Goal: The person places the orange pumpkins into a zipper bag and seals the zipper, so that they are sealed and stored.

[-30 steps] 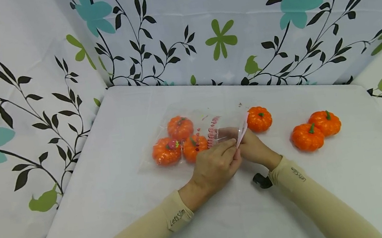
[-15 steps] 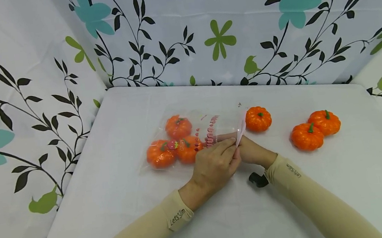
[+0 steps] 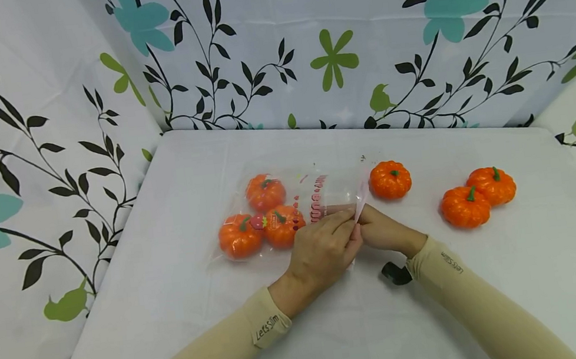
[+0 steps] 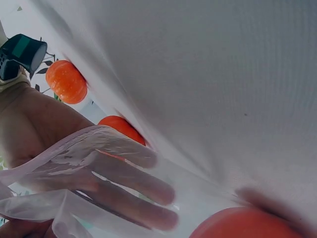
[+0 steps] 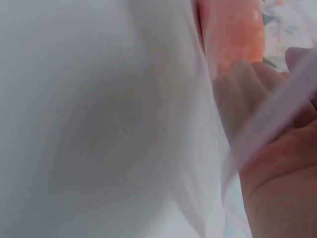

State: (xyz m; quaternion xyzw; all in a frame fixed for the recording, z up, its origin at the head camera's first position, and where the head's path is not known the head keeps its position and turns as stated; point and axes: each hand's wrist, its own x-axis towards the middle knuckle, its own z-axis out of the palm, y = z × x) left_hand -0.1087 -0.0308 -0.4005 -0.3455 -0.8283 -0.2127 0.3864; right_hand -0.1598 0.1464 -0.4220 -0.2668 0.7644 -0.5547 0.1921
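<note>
Floral white cloth (image 3: 273, 33) hung behind a white-covered bench (image 3: 338, 339). On it lay a clear plastic bag (image 3: 339, 182), with three orange pumpkins (image 3: 240, 236) inside toward its far end from the mouth. The left hand (image 3: 325, 249) pinched the bag's pink rim (image 3: 362, 195); the right hand (image 3: 385, 229) was inside, its fingers (image 4: 146, 188) straight and slightly spread. Tan sleeves (image 3: 201, 355) covered both forearms. One loose pumpkin (image 3: 390, 179) sat just beside the mouth, two touching pumpkins (image 3: 465, 207) farther right
</note>
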